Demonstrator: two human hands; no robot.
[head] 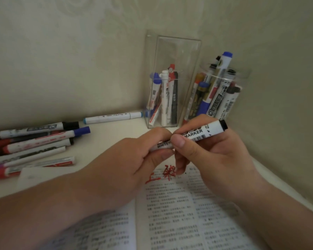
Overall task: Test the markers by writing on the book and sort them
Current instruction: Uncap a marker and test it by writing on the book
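Both hands pinch one black-ended marker (197, 135) over open book (179, 213): left hand (134, 159) on one end, right hand (215, 156) mid-barrel.

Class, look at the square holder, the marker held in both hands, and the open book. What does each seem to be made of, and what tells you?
Square holder: clear hard plastic, probably acrylic; the markers inside show through it.
Held marker: smooth white plastic barrel with printed label and black end.
Open book: matte paper, printed text, red ink marks soaked in.
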